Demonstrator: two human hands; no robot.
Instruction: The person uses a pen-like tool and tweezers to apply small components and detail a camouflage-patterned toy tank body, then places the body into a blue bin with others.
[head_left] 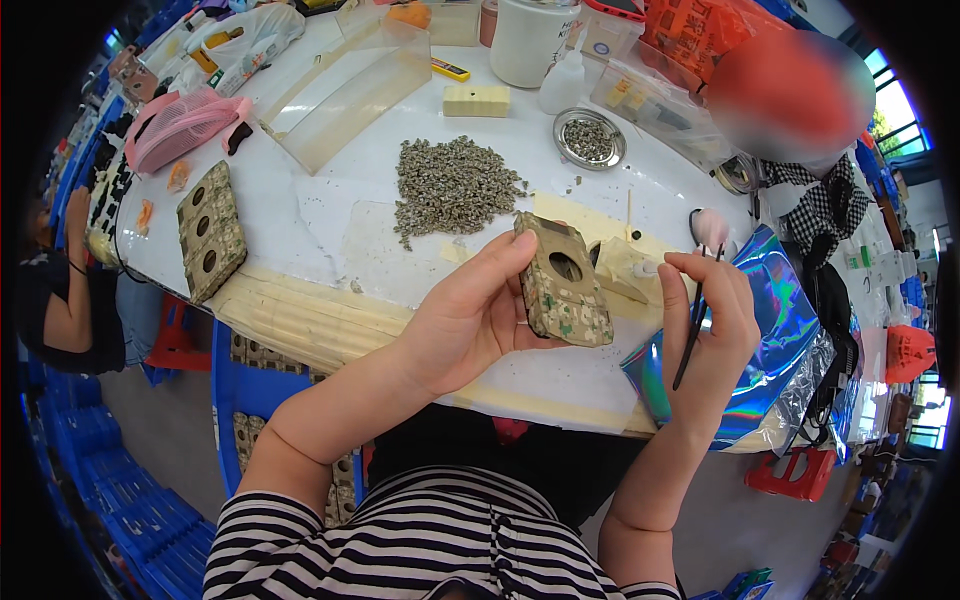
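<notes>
The left hand (470, 310) was partly closed around a camouflage-patterned case (565, 290) at the centre of the frame, its thumb pressed on the upper left edge; most of its other fingers were hidden behind the case. The case was held tilted, and its single large round opening appeared dark, so the interior could not be made out. The right hand (712, 320), right of centre, was curled with thumb and index fingertip close together and had hold of black tweezers (688, 345), whose shaft was partly covered by the fingers. A small whitish object near those fingertips was too indistinct to identify, and its contact with them could not be confirmed. A cream block (628, 288) behind the case was partly hidden by it. On the counter (320, 215), a heap of small greyish pieces (455, 185) lay above centre; individual shapes were too small to resolve. A round metal dish (619, 150) at upper right of centre held similar pieces. A second camouflage case (223, 242) with three round openings lay at the left. An iridescent sheet (770, 345) at the right was partly covered by the right hand. A reddish rounded shape (790, 95) at upper right was blurred beyond identification. At the left rim, a co-worker's arm (72, 300) was visible, with the head not discernible.
</notes>
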